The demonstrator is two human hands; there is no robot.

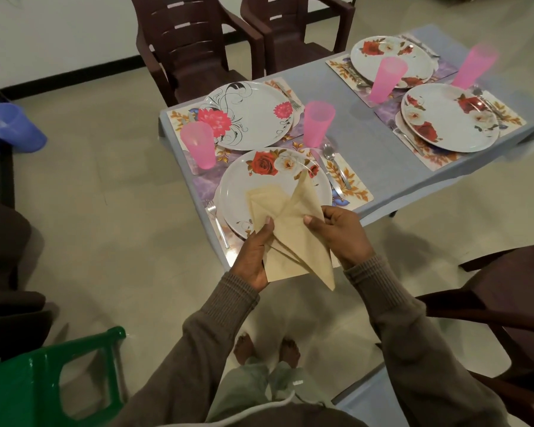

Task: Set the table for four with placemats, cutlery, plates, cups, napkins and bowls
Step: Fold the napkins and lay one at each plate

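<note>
Both hands hold folded beige napkins [293, 241] over the near edge of the table. My left hand [255, 258] grips them from the left, thumb on top. My right hand [341, 234] pinches a folded piece from the right. One napkin corner lies on the near rose plate [259, 180], which sits on a floral placemat [355, 188]. A fork [218, 224] lies left of this plate, a spoon [332, 158] to its right. Several plates stand on placemats with pink cups [318, 123] beside them.
The grey table [346, 118] has dark brown chairs [191, 41] behind it and another [512, 297] at my right. A green chair [43, 380] stands at the lower left. A blue cup [11, 127] lies on a ledge at the far left.
</note>
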